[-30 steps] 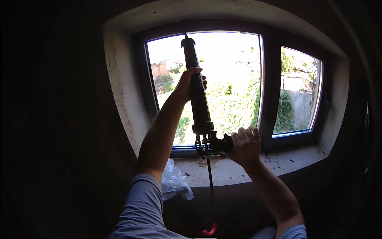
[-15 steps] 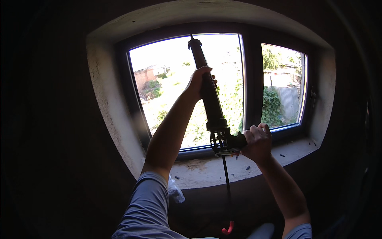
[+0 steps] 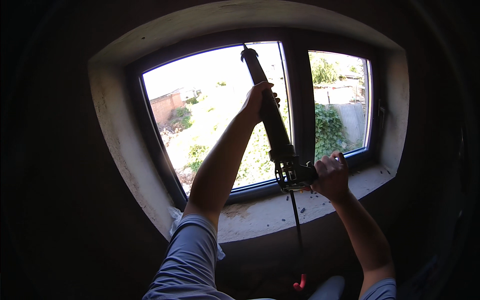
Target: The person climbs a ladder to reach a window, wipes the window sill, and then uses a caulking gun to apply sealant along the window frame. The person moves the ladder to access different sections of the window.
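Closest in, the right hand is clamped on the grip of a black caulking gun; higher up, apart from it, the left hand wraps the barrel. Beyond, the nozzle points at the window frame's top. I'd say they're aiming or squeezing sealant; that calls for a steady tip.

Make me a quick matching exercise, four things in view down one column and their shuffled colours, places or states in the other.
1. Caulking gun
2. Hooked piece
3. Windowsill
4. Corrugated panel

A. Strewn with small dark bits
B. Standing outdoors
C. Tilted, nozzle end uppermost
D. Red

Pairs: 1-C, 2-D, 3-A, 4-B
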`<state>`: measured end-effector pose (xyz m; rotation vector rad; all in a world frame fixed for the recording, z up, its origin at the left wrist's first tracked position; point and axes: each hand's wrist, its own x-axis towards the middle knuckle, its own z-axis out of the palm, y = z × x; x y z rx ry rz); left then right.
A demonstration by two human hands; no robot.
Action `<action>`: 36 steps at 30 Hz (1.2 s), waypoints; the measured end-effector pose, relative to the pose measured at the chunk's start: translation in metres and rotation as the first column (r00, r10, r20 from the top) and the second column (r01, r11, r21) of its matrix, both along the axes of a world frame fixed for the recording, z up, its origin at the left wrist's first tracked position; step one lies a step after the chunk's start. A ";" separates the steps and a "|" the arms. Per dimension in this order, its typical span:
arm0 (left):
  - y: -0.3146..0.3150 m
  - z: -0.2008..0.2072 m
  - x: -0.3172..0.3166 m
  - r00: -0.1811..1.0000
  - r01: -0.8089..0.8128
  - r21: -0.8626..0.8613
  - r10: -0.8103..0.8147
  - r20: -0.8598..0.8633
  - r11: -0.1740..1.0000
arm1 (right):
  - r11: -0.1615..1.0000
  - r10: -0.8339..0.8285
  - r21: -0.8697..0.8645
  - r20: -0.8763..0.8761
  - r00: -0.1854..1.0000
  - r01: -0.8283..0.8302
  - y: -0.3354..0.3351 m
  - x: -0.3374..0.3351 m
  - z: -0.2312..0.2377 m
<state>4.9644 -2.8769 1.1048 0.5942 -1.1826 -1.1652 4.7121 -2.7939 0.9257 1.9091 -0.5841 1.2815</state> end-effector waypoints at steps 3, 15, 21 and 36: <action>-0.006 0.002 -0.012 1.000 0.008 -0.016 -0.008 0.025 1.000 | 0.999 -0.032 0.020 -0.009 0.999 0.032 -0.005 -0.010 -0.003; -0.035 0.005 -0.052 0.990 0.131 0.002 -0.130 0.051 0.991 | 0.991 -0.126 0.042 -0.021 0.992 0.127 -0.021 -0.049 -0.008; -0.052 0.004 -0.066 0.985 0.158 -0.017 -0.156 0.069 0.987 | 0.988 -0.152 0.007 0.012 0.988 0.152 -0.023 -0.059 -0.007; -0.061 0.011 -0.068 0.964 0.187 0.053 -0.194 0.185 0.981 | 0.996 -0.089 0.026 0.154 0.984 0.086 -0.024 -0.031 -0.022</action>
